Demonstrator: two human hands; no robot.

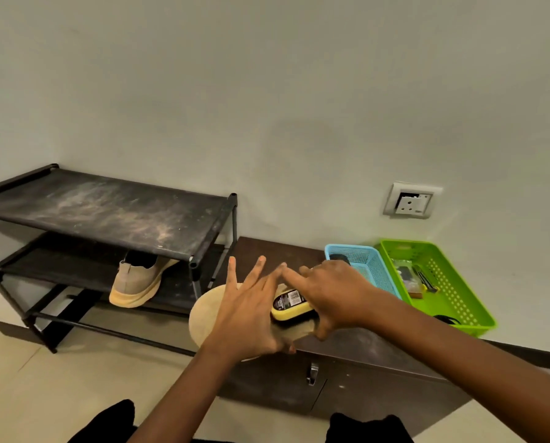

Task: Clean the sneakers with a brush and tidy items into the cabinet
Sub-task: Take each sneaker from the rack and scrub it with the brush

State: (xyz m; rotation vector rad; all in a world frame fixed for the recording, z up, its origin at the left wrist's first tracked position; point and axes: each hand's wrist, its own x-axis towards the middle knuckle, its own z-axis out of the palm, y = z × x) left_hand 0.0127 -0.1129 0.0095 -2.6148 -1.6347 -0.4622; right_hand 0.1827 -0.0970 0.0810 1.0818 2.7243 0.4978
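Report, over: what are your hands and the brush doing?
Left hand open, right hand open, both over the yellow brush. Brush rests on the tan sneaker. Blue basket beside it, not blocking.

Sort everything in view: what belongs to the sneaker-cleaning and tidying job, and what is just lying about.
Job:
yellow brush
beige sneaker
beige oval under the left hand, likely the other sneaker
cabinet
blue basket and green basket, probably for tidying away

Lying about:
shoe rack
wall socket

Grey wall (267, 75), socket (411, 203), tile flr (43, 378)
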